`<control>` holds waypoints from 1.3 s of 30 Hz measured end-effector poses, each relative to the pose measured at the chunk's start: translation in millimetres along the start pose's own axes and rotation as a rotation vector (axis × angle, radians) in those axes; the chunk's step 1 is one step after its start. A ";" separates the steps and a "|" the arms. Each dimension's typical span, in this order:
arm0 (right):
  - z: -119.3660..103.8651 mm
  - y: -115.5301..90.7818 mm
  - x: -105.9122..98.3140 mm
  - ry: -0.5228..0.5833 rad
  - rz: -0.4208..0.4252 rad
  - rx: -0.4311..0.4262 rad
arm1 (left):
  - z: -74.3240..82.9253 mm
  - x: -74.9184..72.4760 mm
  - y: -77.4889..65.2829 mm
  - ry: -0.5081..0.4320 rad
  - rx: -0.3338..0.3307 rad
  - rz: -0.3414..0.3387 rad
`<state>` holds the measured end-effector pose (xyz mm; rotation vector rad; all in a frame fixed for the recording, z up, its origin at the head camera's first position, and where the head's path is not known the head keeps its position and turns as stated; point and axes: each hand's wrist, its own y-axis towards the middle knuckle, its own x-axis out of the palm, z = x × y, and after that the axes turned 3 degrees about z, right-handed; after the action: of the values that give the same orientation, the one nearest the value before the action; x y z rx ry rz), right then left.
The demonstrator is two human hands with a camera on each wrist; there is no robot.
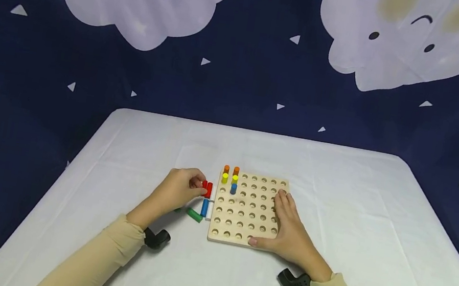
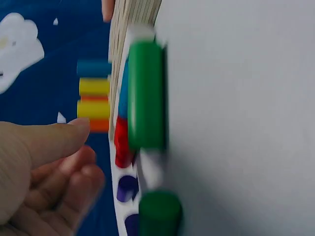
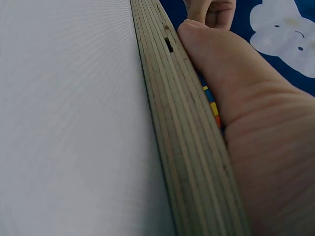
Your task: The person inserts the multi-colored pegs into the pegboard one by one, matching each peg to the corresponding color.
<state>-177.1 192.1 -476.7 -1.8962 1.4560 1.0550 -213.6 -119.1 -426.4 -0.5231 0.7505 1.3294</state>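
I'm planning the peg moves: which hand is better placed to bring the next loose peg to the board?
Probably the left hand: it is right at the red pegs lying beside the wooden board, while the right hand rests on the board's opposite side.

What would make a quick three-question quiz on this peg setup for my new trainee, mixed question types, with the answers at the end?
1. How many pegs stand upright in the pegboard?
2. True or false: the right hand is holding a white peg.
3. In the head view, which colour of peg is nearest the fingertips of the left hand? A) white B) red C) green

Key:
1. Five: two orange, two yellow and one blue.
2. False; that hand rests on the pegboard.
3. B; the red pegs lie right by those fingertips.
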 end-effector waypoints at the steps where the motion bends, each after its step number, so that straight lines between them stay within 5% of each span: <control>1: 0.7 -0.1 1.1 0.003 0.002 0.001 | 1.5 1.7 -2.3 0.007 -0.005 -0.009; 8: 4.4 -1.6 8.6 0.010 0.023 -0.005 | 7.6 15.0 -12.9 0.047 -0.050 -0.117; 14: 6.4 -3.8 12.0 0.001 0.030 -0.007 | 5.3 21.5 -15.4 0.078 -0.094 -0.143; 39: 1.1 11.2 17.7 0.011 0.045 -0.054 | 0.8 20.1 -15.4 0.298 -0.023 -0.006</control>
<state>-186.0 180.0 -491.3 -1.9177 1.4973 1.1168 -197.0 -107.9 -441.9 -0.7521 0.9774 1.2696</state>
